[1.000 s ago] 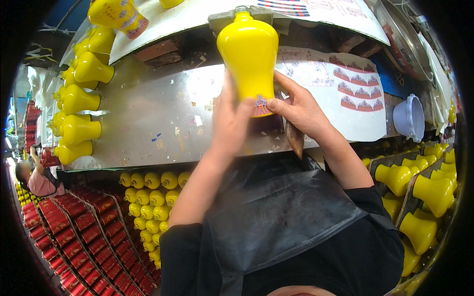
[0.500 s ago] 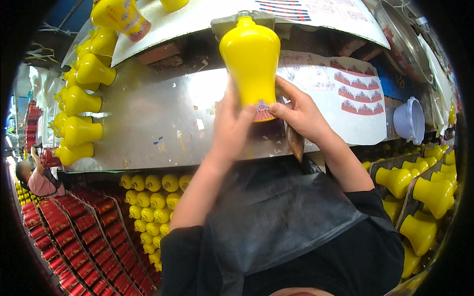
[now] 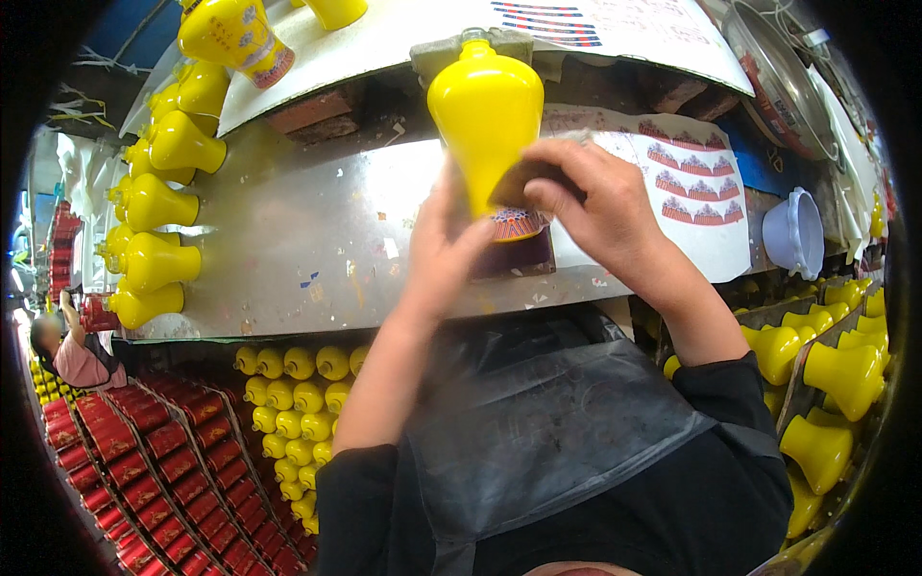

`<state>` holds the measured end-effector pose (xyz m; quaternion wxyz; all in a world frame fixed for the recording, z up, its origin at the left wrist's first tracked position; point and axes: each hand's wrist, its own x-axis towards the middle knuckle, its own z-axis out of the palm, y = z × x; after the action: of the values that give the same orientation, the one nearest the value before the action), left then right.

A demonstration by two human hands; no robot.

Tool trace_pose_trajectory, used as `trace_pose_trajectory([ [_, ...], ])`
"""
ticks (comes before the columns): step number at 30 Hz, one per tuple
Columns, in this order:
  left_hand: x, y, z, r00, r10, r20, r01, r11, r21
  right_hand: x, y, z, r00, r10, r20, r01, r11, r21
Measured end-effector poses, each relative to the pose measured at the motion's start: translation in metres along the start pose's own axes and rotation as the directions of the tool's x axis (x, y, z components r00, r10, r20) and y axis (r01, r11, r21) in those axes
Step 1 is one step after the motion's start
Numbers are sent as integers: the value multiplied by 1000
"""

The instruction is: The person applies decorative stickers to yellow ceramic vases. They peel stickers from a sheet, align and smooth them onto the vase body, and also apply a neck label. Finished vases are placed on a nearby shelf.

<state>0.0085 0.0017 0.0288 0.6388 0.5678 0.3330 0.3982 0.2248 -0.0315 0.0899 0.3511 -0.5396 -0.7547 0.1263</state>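
Yellow bottle (image 3: 485,101) is being propped neck-away on a grey rest (image 3: 437,60) above the metal table (image 3: 288,226), its lower side being cupped by the curled left hand (image 3: 442,233). Dark flat tool (image 3: 510,187) is being pinched by the right hand (image 3: 607,197) (tip blurred) near the patterned band (image 3: 520,226). Band is probably best being pressed lightly, bottle being braced. Room is being bounded by bottle row (image 3: 165,257) left, printed sheet (image 3: 711,246) right, table edge nearside.
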Motion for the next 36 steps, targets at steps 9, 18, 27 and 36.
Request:
trace_pose_trajectory([
  [9, 0, 2, -13, 996, -85, 18, 86, 996, -33, -13, 4, 16, 973, 84, -214, -89, 996, -15],
  [18, -3, -8, -19, 997, 5, -80, 11, 982, 189, -1, -5, 6, 991, -51, -123, 27, 982, -189],
  [27, -55, -4, 17, 910, 415, 14, -192, 391, 900, -49, -27, 25, 996, 13, 84, -6, 997, -82],
  [36, -52, -32, 23, 862, 506, 5, -254, 425, 869, -73, -35, 58, 971, 213, 108, -198, 971, -136],
])
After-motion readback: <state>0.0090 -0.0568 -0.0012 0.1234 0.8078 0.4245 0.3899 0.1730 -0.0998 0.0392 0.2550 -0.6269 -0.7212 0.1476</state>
